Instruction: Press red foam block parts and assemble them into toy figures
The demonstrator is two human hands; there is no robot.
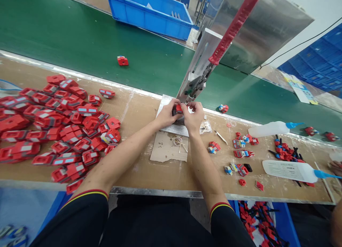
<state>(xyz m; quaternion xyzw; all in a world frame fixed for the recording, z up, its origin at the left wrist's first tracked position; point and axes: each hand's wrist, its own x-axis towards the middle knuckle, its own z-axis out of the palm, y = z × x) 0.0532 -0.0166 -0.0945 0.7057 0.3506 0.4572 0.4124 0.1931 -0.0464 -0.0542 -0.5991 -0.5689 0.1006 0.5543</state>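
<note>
A small red plastic part [178,109] is pinched between my two hands, right below the head of a hand press. My left hand [169,115] grips it from the left, fingers curled round its dark edge. My right hand [193,116] holds its other side with thumb and fingertips. The press [196,81] stands upright on a pale base plate, and its red-sleeved lever [235,26] points up to the right. A torn cardboard piece [162,151] lies in front of the base, with a small round dish and sticks on it.
A heap of red parts [72,122] covers the bench's left side. Right of me lie white bottles with blue nozzles [288,170] and several coloured parts [240,143]. Behind runs a green conveyor [80,37] with a blue crate [149,15] beyond. A co-worker's hand [335,167] shows far right.
</note>
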